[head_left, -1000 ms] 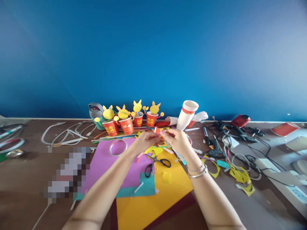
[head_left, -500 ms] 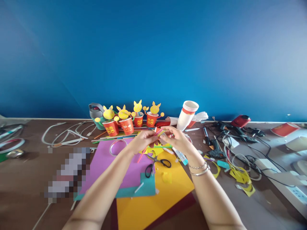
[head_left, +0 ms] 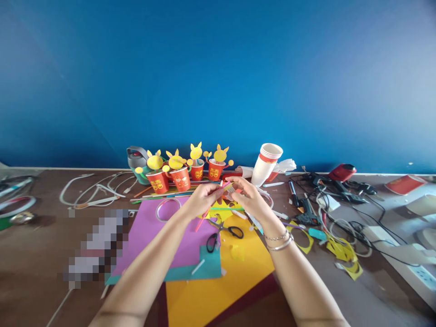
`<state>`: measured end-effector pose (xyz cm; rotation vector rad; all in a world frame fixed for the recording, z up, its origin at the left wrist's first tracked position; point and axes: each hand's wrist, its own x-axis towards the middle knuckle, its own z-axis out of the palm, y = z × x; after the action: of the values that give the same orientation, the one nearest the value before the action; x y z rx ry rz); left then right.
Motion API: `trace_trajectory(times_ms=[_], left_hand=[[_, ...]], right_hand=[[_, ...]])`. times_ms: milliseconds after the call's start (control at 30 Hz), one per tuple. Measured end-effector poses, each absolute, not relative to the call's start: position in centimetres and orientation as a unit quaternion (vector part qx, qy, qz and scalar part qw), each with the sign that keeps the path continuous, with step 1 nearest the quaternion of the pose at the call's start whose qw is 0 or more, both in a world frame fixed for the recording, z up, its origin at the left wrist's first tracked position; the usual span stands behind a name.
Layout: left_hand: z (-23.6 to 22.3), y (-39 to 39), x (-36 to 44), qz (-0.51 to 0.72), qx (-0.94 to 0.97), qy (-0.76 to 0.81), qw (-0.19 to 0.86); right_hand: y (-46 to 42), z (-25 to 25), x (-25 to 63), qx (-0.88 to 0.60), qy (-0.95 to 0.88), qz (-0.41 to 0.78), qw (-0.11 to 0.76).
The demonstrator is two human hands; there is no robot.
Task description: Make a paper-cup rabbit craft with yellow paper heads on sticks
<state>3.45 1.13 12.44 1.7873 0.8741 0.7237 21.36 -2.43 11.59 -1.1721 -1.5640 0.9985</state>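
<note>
One slim pink strip (head_left: 226,185) is gripped by left hand (head_left: 203,200) and right hand (head_left: 251,200), beyond black-handled metal scissors (head_left: 211,243).

L hand & L forearm bare, L wrist incl., up to where the view cuts off. L hand (head_left: 204,198), L forearm (head_left: 154,256). R hand (head_left: 251,198) & R forearm (head_left: 303,277) also bare, but R wrist has 2 pcs jewellery, both silver-col. & shiny. Chain bracelet (head_left: 276,237): thin, small links, nearer the hand. Bangle (head_left: 279,247): smooth, plain, a bit thicker, w/ bright highlights, nearer the elbow. They run close tog., esp. on side facing worktop's (head_left: 30,268) R edge. Faint line across each forearm nr. bottom, crease or shadow, can't tell.
</note>
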Motion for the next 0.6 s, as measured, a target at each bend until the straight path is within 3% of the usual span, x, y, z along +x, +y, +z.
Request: trace_trajectory(times_ms=[367,600], left_hand=[[11.5,1.1,4.1,0.35,0.721,0.393,0.45],[10.9,0.4,4.5,0.348,0.764,0.465,0.281]], right_hand=[[-2.3,11.2,21.0,-0.548,-0.583,0.322,0.506],[-3.4,12.4,20.4,-0.582,-0.568,0.315,0.489]])
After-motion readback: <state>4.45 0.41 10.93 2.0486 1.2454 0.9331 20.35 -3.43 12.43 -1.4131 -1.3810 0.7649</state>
